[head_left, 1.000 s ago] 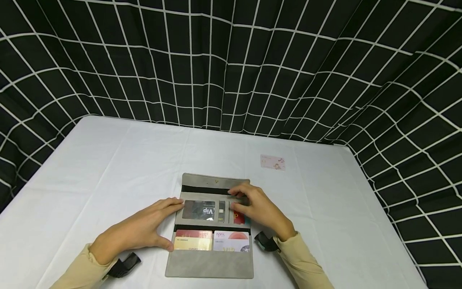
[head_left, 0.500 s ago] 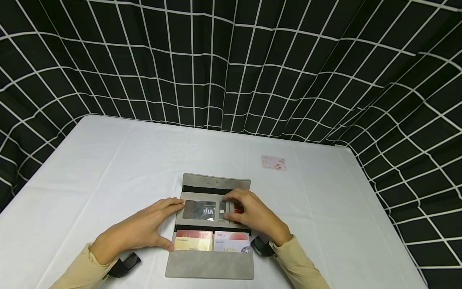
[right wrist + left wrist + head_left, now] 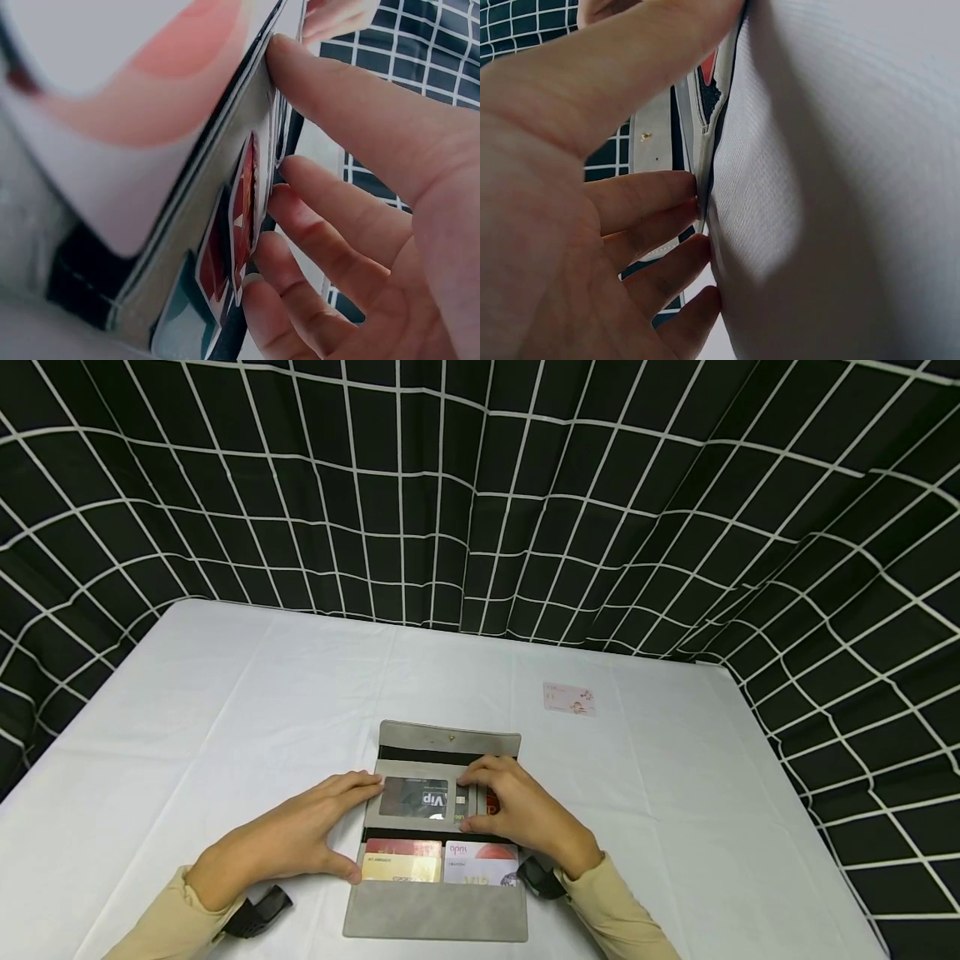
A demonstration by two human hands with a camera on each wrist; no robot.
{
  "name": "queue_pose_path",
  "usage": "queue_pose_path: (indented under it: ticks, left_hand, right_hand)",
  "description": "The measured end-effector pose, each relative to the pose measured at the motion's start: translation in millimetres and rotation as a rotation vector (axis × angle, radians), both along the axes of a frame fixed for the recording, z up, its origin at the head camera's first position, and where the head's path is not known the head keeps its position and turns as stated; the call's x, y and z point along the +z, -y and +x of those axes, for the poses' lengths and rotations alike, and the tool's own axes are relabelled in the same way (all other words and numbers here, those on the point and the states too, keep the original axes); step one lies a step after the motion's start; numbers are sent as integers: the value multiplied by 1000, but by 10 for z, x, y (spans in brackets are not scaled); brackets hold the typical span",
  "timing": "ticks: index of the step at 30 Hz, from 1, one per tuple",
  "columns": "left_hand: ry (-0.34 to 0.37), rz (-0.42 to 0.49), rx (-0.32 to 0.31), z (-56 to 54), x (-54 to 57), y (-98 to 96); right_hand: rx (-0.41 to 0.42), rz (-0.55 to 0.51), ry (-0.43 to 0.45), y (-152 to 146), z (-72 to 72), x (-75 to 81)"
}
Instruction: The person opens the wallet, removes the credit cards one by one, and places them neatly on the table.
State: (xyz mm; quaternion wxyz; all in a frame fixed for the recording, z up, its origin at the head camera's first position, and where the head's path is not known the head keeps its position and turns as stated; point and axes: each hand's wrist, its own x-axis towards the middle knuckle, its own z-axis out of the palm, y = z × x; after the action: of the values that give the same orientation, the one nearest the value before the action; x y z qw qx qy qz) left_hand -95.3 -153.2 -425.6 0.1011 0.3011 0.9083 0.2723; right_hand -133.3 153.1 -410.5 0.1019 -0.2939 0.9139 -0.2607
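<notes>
A grey wallet (image 3: pixel 435 914) lies unfolded on the table in the head view, cards in its slots. My left hand (image 3: pixel 292 835) rests along its left side, thumb and fingertips at the edge. Over the middle panel, my right hand (image 3: pixel 525 806) reaches in from the right. Its thumb and fingertips touch the panel above and below a narrow dark card (image 3: pixel 461 800) in a slot. A dark Vip card (image 3: pixel 415 797) shows in the window to the left. Beneath my right hand a red card (image 3: pixel 492 802) is partly covered. In the right wrist view, several slotted cards (image 3: pixel 244 206) stick out near the fingers.
Yellow (image 3: pixel 401 868) and lilac (image 3: pixel 480 870) cards sit in the lower pockets, with others behind them. A pale pink card (image 3: pixel 569 699) lies farther back on the white-clothed table (image 3: pixel 225 693). Black curtains (image 3: pixel 420 485) with white grid lines surround the table.
My right hand has moved left along the middle panel, from over the red card to the narrow dark card. My left hand has stayed at the wallet's left edge.
</notes>
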Motion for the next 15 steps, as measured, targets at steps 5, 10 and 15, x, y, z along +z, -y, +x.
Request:
queue_pose_path:
  ticks: [5, 10, 15]
  left_hand:
    - [7, -2, 5, -4, 3, 1]
    - [7, -3, 6, -1, 5, 0]
    - [0, -1, 2, 3, 2, -3]
  right_hand:
    - [4, 17, -14, 16, 5, 4]
    - [-16, 17, -12, 20, 13, 3]
    - [-34, 23, 6, 20, 21, 0]
